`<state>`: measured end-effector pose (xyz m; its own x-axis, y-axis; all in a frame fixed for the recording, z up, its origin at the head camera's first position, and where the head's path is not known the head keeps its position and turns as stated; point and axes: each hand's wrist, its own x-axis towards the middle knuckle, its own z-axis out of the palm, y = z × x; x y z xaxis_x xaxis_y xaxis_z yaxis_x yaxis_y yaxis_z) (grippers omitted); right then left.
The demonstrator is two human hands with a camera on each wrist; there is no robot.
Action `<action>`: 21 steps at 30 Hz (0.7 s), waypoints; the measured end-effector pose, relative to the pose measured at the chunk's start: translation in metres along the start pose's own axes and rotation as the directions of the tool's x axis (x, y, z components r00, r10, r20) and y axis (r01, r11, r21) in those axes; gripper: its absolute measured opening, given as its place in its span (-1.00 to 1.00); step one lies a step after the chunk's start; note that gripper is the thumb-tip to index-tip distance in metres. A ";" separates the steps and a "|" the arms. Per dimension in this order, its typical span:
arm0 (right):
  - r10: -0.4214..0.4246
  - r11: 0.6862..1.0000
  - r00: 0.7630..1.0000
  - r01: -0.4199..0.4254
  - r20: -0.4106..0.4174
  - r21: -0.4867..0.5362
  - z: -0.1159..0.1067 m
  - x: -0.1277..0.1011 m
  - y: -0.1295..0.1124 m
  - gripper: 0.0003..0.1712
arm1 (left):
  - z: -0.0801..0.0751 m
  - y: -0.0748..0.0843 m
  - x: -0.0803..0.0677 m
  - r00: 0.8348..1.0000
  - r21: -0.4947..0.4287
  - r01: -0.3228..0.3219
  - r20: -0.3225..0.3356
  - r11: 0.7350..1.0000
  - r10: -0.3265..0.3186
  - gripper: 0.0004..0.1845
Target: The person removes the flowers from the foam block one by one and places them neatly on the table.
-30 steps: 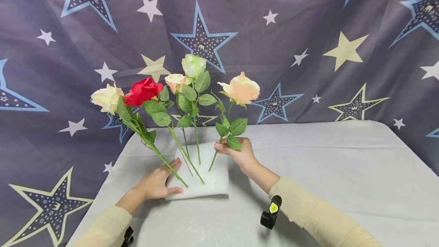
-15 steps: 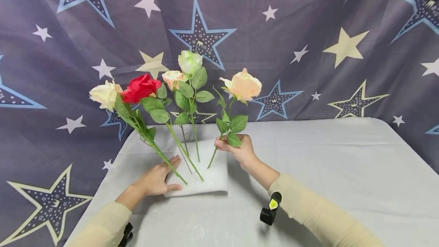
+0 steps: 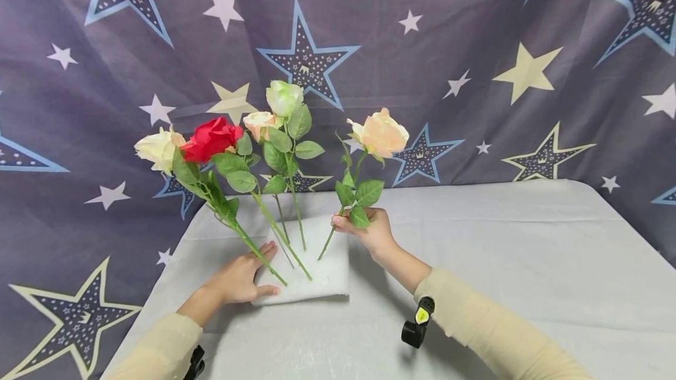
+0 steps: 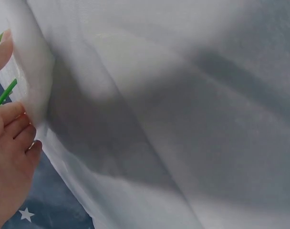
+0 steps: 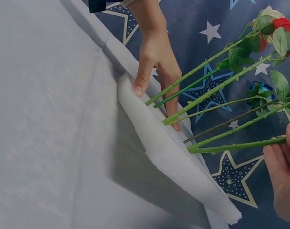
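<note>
A white foam block (image 3: 324, 277) lies on the grey tablecloth (image 3: 475, 251). Several artificial roses stand stuck in it: a cream one (image 3: 154, 148), a red one (image 3: 211, 138), a small peach one (image 3: 259, 123) and a pale green one (image 3: 284, 97). My left hand (image 3: 253, 271) rests flat on the block's left edge, fingers straight, beside the leaning stems (image 5: 202, 67). My right hand (image 3: 342, 225) pinches the stem (image 5: 235, 145) of a larger peach rose (image 3: 381, 132) just under its leaves. That stem's lower end meets the top of the foam (image 5: 173, 157).
A dark drape with star prints (image 3: 475, 46) hangs behind the table and falls along its left side. The tablecloth stretches bare to the right of the block. A black wrist camera (image 3: 417, 326) sits on my right sleeve.
The peach rose and my right hand have shifted slightly right, the bloom a little more upright. My left hand stays on the foam.
</note>
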<state>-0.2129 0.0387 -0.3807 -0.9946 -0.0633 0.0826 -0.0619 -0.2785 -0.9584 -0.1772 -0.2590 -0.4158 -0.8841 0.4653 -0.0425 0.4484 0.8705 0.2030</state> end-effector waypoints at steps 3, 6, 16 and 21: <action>-0.032 0.999 0.999 0.032 -0.027 -0.021 -0.005 0.002 -0.012 -0.71 | 0.001 0.001 0.000 1.000 -0.002 -0.014 -0.012 1.000 0.014 -0.01; -0.102 0.995 0.994 0.102 -0.034 0.009 -0.011 0.007 -0.028 -0.80 | 0.002 0.001 -0.001 0.999 0.005 -0.024 -0.033 1.000 0.024 -0.02; -0.140 0.990 0.989 0.141 -0.039 0.023 -0.046 0.004 -0.054 -0.90 | 0.005 -0.004 -0.001 0.999 -0.003 -0.016 -0.033 1.000 0.016 0.01; -0.114 0.993 0.991 0.115 -0.074 0.014 -0.070 -0.001 -0.053 -0.78 | 0.004 -0.002 0.003 0.999 -0.003 -0.023 -0.034 1.000 0.023 0.00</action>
<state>-0.2144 0.1202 -0.3487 -0.9845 0.0396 0.1709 -0.1749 -0.2969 -0.9388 -0.1800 -0.2586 -0.4207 -0.8775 0.4796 -0.0043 0.4684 0.8589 0.2073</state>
